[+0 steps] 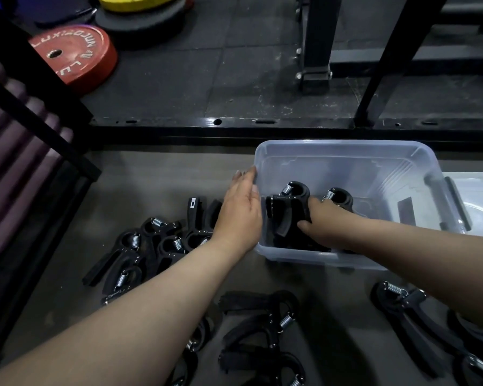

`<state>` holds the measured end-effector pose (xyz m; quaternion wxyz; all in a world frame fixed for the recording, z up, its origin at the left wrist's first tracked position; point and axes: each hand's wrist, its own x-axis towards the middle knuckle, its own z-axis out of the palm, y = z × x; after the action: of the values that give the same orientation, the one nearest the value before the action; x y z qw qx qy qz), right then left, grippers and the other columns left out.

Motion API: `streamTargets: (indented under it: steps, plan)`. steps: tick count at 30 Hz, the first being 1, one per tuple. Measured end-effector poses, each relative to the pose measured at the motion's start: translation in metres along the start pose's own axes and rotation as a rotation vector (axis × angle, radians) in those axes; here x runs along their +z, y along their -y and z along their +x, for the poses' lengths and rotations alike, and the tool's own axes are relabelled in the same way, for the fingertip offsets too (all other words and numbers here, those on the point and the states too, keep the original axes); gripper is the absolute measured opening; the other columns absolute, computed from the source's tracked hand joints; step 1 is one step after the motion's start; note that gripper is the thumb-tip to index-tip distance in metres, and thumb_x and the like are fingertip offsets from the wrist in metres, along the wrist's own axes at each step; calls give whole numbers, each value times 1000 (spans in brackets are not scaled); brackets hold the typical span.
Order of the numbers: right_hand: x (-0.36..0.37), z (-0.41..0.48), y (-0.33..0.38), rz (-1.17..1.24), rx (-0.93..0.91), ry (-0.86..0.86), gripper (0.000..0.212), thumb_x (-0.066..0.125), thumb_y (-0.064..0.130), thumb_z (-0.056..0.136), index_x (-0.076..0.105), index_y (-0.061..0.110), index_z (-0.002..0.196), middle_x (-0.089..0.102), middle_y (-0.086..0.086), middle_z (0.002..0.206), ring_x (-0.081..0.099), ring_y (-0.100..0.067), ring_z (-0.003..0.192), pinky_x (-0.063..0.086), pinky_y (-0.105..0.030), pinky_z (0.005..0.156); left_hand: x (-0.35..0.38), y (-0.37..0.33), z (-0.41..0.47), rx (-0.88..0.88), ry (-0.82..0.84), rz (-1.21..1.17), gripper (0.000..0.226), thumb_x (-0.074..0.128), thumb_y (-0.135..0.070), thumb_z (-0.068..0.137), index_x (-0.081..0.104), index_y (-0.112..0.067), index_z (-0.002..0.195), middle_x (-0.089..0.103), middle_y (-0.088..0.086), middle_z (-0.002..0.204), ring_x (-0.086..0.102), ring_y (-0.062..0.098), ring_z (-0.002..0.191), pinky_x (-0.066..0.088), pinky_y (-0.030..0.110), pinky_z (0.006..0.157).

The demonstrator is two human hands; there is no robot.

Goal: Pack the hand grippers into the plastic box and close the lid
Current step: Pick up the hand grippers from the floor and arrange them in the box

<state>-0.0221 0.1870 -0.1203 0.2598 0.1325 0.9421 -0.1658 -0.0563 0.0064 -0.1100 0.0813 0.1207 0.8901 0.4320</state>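
A clear plastic box [346, 151] stands on the floor, lid off. My left hand [241, 210] rests flat against the outside of its left wall, fingers apart, holding nothing. My right hand [322, 224] is inside the box, closed on a black hand gripper [286, 207] with a steel spring. Another gripper [339, 196] lies deeper in the box. Several black hand grippers lie on the floor in a pile [151, 246] left of the box, more [260, 330] in front, and some [410, 310] at the right. The box lid [477, 196] lies to the right of the box.
A black steel rack base [234, 126] runs across behind the box, with uprights [315, 43] beyond it. A red weight plate [73, 57] and a yellow one [140, 2] lie at the back left. Purple rollers [9, 162] sit at the left.
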Motion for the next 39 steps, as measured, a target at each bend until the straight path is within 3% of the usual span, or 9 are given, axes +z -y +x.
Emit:
streamTargets:
  steps: [12,16,21,23,27,31,34,36,39]
  plan:
    - [5,-6,-2,4,17,51,83,58,55,76,31,10,139,42,-20,138,50,-38,122,43,-44,100,1,1,1,-3,10,-16,46,28,-26,106,28,-24,152,24,-3,160,7,5,148,8,21,118]
    - [-4,-18,11,-137,-72,-184,67,49,45,93,28,6,143,34,-22,134,41,-42,123,38,-47,101,1,3,3,-5,8,-29,46,29,-25,105,29,-24,152,24,-2,160,8,6,149,8,22,118]
    - [-13,-15,49,306,-384,-408,52,47,27,99,35,9,147,38,-15,145,36,-26,136,27,-35,114,1,6,2,8,1,-83,47,30,-26,104,31,-22,151,30,-2,158,19,11,147,15,32,121]
    - [-14,-11,67,326,-451,-419,53,43,26,100,32,11,150,31,-11,154,28,-23,143,22,-35,118,-1,7,0,4,-5,-157,51,30,-29,101,31,-20,151,32,0,157,25,12,146,21,36,120]
    - [-6,-5,90,302,-405,-334,62,39,31,102,12,16,156,-6,-9,163,-4,-23,150,2,-32,119,-13,19,-7,-52,-117,-250,52,35,-24,98,33,-22,150,32,-2,157,27,7,144,19,24,118]
    - [6,-4,99,197,-436,-363,71,40,37,101,2,12,156,-21,0,161,-22,-16,147,-8,-30,117,-36,56,-7,-345,-297,-275,43,42,-12,97,50,-24,138,49,-6,141,41,11,132,29,20,109]
    - [6,-1,98,208,-460,-322,72,43,37,100,5,13,156,-19,7,161,-26,-11,145,-12,-25,113,-50,95,-5,-442,-253,-163,32,46,-8,82,66,-27,99,67,-5,100,61,22,101,47,31,90]
    - [6,0,98,201,-464,-337,72,46,36,100,9,11,156,-16,6,162,-25,-12,145,-13,-23,112,-55,116,-10,-504,-146,-14,34,48,-14,75,67,-24,102,70,-1,99,64,25,98,51,37,89]
    - [9,0,99,210,-462,-365,69,47,33,99,14,10,155,-14,6,162,-23,-12,146,-13,-22,111,-51,138,-17,-394,-15,344,39,57,-24,79,61,-19,117,63,2,118,54,26,116,44,36,98]
